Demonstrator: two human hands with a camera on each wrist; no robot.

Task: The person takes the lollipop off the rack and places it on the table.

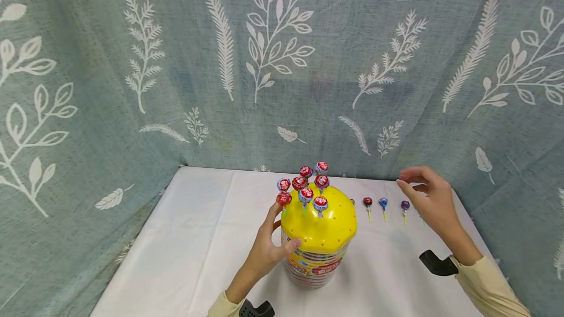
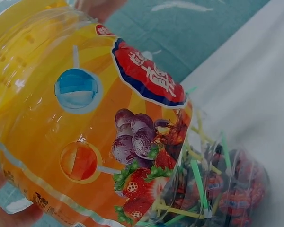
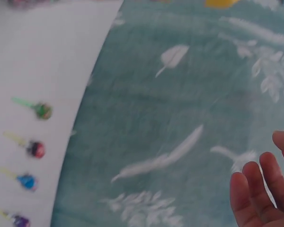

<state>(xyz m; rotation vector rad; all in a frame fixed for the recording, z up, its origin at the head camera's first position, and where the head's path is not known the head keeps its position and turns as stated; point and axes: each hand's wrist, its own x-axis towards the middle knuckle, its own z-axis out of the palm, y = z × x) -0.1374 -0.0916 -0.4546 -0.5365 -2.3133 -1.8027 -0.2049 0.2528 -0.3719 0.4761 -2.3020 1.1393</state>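
Note:
A clear plastic lollipop jar [image 1: 314, 267] with a yellow domed lid [image 1: 337, 224] stands on the table. Several red-wrapped lollipops [image 1: 305, 194] stick up from holes on the lid's left and far side. My left hand [image 1: 266, 248] grips the jar at its left, thumb over the lid's near edge and fingers round the side. In the left wrist view, fruit pictures [image 2: 137, 146] cover the label and lollipops show inside the base. My right hand [image 1: 434, 204] hovers at the right with fingers gently bent, holding nothing, over the end of a lollipop row.
Right of the jar, loose lollipops lie in a row: a dark red one [image 1: 367, 201], a blue one [image 1: 383, 202] and a purple one [image 1: 405, 205]. A green one [image 3: 43, 111] shows in the right wrist view. Leaf-patterned curtain [image 1: 326, 126] borders the white table [image 1: 211, 238].

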